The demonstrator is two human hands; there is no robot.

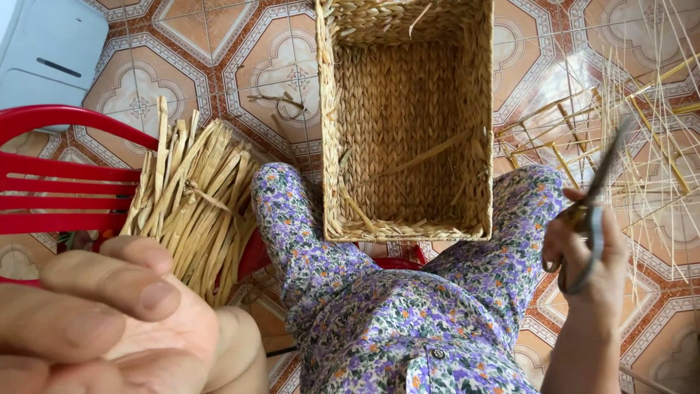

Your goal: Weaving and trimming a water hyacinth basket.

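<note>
Right hand: the right hand [587,266], at the lower right of the frame, has its grip closed through the handles of a pair of grey metal scissors [594,219]; the thin blades point up and slightly right, and whether they are parted is too blurred to tell.
Left hand: the left hand [109,314] fills the lower left corner, very close to the camera and blurred; its fingers are curled loosely inward and the grip holds nothing that can be seen.
Basket: a rectangular woven basket of pale golden straw rope [477,131] stands on the floor at the upper centre, between the knees; its walls are thick braided coils, its base a tight herringbone plait.
Basket contents: a few loose straw strands and short offcuts [423,155] lie across the inside, along the base and the near wall.
Straw bundle: a tied bundle of flat, dry, yellowish reed stalks [193,201] leans at the left centre, just beside the left knee, its cut ends fanned upward.
Chair: a glossy red plastic slatted chair [58,182] sits at the left edge, behind the bundle.
Frame and stalks: a thin wire frame with a scatter of fine pale stalks [642,124] lies at the upper right.
Clothing: soft purple floral cotton trousers [408,314] cover both legs at the lower centre.
Floor: glazed terracotta and cream patterned tiles [219,44].
</note>
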